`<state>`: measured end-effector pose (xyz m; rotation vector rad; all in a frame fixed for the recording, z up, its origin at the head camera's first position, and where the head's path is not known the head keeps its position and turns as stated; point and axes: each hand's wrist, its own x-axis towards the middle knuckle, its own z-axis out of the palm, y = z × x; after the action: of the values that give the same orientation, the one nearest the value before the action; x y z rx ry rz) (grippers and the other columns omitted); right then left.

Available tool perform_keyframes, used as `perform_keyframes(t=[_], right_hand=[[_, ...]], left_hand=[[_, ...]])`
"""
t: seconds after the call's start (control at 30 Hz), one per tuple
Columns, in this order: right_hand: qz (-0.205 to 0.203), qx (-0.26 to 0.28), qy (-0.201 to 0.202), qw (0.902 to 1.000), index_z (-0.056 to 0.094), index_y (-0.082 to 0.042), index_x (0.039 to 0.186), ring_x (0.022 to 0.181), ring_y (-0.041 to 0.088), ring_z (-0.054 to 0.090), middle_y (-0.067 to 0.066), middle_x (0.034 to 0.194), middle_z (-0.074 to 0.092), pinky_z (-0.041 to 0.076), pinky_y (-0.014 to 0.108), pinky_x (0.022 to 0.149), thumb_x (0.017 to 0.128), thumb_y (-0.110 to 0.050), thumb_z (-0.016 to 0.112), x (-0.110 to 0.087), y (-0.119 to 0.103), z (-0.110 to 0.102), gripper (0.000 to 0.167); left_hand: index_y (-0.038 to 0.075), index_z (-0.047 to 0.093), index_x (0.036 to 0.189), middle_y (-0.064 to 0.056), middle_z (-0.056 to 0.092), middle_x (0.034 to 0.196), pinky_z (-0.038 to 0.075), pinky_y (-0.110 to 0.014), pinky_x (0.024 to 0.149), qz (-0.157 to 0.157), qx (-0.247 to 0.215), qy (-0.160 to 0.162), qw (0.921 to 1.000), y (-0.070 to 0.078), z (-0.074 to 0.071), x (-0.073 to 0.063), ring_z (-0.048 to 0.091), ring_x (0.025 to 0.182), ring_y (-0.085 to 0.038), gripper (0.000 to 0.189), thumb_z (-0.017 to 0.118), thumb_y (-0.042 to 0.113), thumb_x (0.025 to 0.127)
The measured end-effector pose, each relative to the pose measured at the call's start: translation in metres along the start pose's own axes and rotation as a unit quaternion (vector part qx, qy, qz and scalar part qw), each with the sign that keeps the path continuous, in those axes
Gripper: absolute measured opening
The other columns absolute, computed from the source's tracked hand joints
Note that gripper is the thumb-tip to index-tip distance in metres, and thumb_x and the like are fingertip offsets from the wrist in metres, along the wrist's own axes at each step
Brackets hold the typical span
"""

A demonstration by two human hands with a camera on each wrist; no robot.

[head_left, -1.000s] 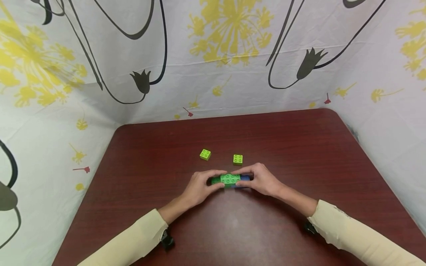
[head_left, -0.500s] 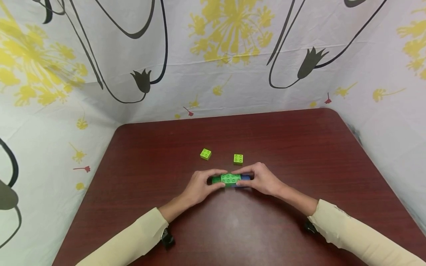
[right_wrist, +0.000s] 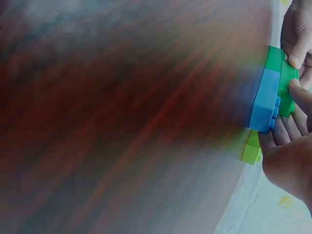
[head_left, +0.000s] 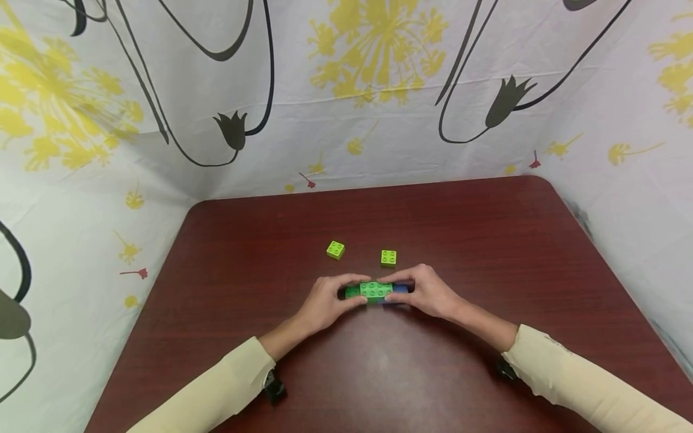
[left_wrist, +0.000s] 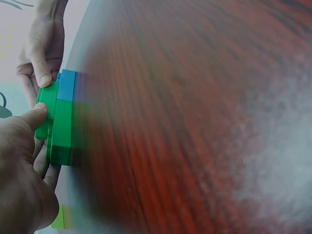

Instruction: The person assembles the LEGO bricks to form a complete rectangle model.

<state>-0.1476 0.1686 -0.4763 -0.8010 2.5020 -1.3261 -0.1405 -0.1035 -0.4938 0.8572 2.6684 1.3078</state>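
Observation:
A bright green toy building brick [head_left: 376,292] lies across a darker green brick [head_left: 351,291] on the left and a blue brick [right_wrist: 263,100] on the right, which sit end to end. My left hand [head_left: 322,304] pinches the left end of the top brick, thumb on the near side and fingers on the far side. At its right end my right hand [head_left: 431,293] pinches it in the same way. In the right wrist view, bare studs show on the blue brick beside the upper one. Fingers hide part of the lower bricks' far sides.
Two small lime bricks [head_left: 335,249] lie beyond the hands, the other lime brick [head_left: 388,258] being farther right. All rest on a dark red-brown wooden table [head_left: 260,240]. White patterned cloth [head_left: 346,144] hangs behind the table and along both sides.

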Motion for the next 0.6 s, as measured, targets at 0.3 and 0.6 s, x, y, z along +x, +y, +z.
perform_keyframes(t=[0.3,0.6], right_hand=[[-0.010,0.003,0.008,0.9999,0.081,-0.012,0.123,0.086,0.010,0.072,0.005,0.113,0.080,0.057,0.026,0.071,0.090,-0.016,0.088,-0.0001,-0.0002,-0.0003,0.033],[-0.007,0.001,0.007,1.0000,0.082,-0.012,0.122,0.088,0.010,0.072,0.004,0.113,0.080,0.057,0.025,0.072,0.090,-0.016,0.088,0.0010,0.0006,0.0004,0.033]], left_hand=[[0.022,0.075,0.133,0.006,0.077,0.123,0.054,-0.028,0.081,-0.004,0.017,-0.014,0.9997,0.0017,-0.0024,0.0028,0.066,0.092,-0.007,0.038,0.083,0.027,0.096],[0.024,0.075,0.134,0.007,0.076,0.123,0.053,-0.028,0.079,-0.015,0.009,-0.021,0.9996,0.0018,-0.0027,0.0022,0.064,0.089,-0.008,0.038,0.083,0.027,0.096]])
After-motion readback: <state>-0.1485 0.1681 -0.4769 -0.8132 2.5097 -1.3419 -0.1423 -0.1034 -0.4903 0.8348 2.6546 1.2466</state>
